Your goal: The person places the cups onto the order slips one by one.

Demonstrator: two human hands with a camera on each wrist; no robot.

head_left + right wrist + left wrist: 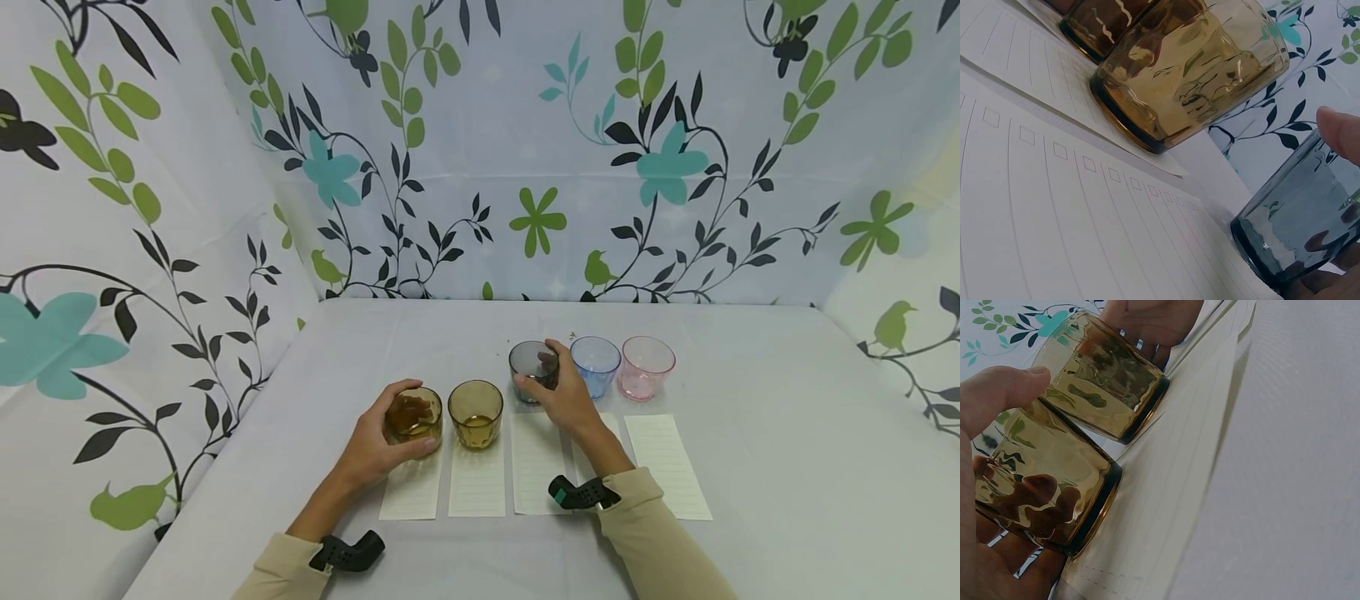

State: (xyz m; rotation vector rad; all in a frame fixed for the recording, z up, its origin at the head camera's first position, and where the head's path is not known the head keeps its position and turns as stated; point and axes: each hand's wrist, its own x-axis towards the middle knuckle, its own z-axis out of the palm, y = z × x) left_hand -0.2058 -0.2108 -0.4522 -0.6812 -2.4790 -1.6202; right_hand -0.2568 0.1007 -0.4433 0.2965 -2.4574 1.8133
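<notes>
My left hand grips an amber glass at the left end of the row, thumb on its near side and fingers round the far side. Just right of it stands a second amber glass, untouched by either hand. My right hand holds a grey-blue glass between thumb and fingers. In the right wrist view that grey-blue glass shows at the right edge. A blue glass and a pink glass stand side by side, right of the right hand.
Several lined paper strips lie in a row on the white table, including one below the second amber glass and another at the right. A patterned cloth hangs behind the table and along its sides. Both wrists carry black camera bands.
</notes>
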